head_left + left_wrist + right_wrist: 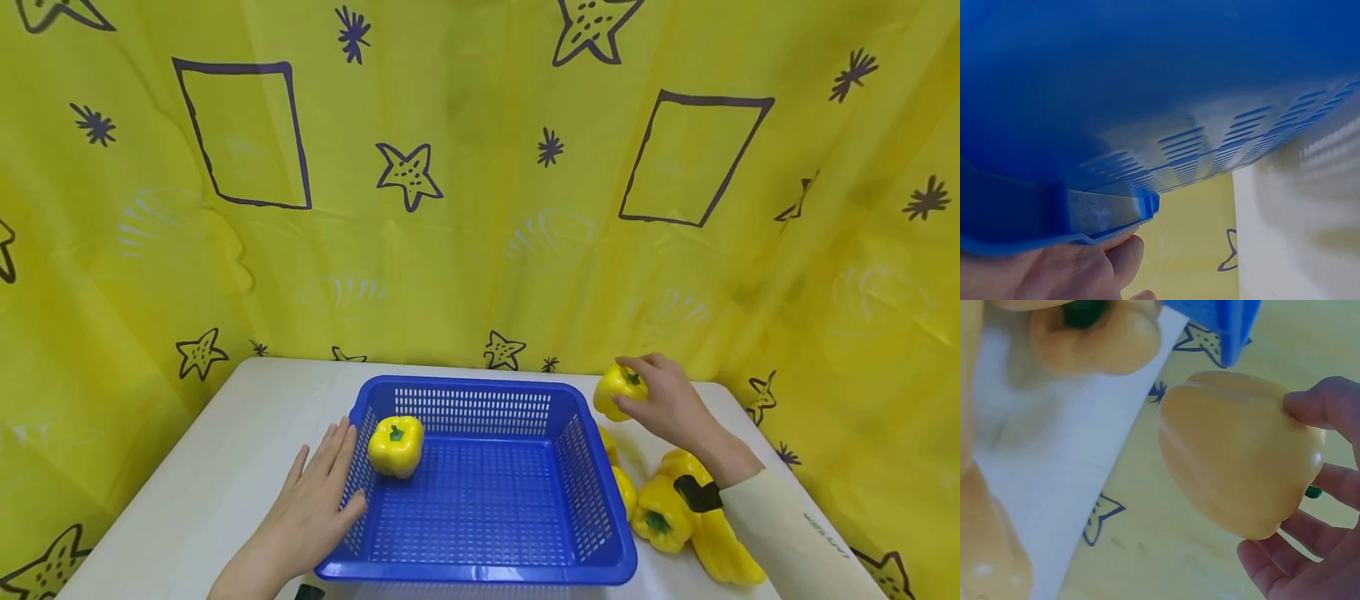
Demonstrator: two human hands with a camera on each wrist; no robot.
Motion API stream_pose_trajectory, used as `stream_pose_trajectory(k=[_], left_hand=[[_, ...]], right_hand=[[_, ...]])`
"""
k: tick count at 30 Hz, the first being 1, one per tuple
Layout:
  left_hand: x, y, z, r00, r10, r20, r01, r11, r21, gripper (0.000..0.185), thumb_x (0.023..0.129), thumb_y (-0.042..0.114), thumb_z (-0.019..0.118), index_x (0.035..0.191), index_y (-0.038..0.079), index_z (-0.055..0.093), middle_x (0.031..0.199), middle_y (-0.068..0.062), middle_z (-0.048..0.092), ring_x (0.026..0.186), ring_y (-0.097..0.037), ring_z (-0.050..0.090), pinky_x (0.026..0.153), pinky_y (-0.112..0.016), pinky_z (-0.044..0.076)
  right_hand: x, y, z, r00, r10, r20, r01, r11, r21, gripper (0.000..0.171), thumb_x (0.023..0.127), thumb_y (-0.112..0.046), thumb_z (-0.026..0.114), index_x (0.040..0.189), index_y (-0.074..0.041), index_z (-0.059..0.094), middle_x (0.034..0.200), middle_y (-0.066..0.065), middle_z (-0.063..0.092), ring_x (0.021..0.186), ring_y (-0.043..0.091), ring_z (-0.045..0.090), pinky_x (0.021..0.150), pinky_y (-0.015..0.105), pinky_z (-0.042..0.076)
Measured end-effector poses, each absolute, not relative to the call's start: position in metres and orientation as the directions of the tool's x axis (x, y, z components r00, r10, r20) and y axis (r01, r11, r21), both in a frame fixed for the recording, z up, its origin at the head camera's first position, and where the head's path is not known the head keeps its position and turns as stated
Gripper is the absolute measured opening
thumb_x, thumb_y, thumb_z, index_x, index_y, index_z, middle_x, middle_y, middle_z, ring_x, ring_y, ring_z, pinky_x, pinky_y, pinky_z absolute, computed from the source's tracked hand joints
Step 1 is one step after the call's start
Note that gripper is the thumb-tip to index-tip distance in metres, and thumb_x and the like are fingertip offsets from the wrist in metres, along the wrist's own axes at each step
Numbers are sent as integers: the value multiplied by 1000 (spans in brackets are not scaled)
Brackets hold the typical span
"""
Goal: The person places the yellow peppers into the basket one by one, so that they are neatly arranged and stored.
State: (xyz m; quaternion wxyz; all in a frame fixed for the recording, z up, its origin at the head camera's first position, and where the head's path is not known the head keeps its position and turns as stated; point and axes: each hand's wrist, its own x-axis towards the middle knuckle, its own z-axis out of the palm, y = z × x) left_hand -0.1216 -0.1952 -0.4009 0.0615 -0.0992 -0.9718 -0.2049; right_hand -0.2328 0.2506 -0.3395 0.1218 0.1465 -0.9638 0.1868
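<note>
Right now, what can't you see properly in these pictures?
Head view: peppers beside the basket, partly hidden by its side.
Head view: sleeve letters, too small to read surely.
Left wrist view: left hand, cut off by the bottom edge.
Right wrist view: stem of the held pepper, mostly hidden behind the pepper itself.

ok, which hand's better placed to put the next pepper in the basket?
Right, I'd say. The right hand grips a yellow pepper just right of the blue basket, with more peppers nearby. The left hand is at the basket's left side, holding no pepper.
</note>
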Motion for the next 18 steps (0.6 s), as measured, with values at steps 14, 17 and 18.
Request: stream_pose_trajectory(k=[14,17,18], left_hand=[[-123,-197,-401,-974,162,157,213,891,400,78,91,26,59,155,-2,24,164,-20,20,152,-42,16,118,-69,9],[-122,-197,-401,-973,164,163,217,893,395,78,91,26,59,155,-2,25,164,-21,21,152,-43,16,118,-69,9],[-122,-197,-401,-972,166,165,220,892,395,78,91,26,59,155,-2,25,163,-21,21,151,-43,17,118,-69,9]], right_hand=[[-227,229,-321,-892,-306,334,-411,855,-315,55,87,-17,70,137,1,55,124,27,54,102,38,55,79,48,56],[-225,224,-320,-896,-307,321,-407,856,-318,55,88,-17,69,138,0,54,127,27,52,104,38,55,81,49,57],[-224,222,-320,-896,-310,319,-409,856,-316,56,88,-17,69,139,0,54,128,26,52,105,37,55,82,49,57]])
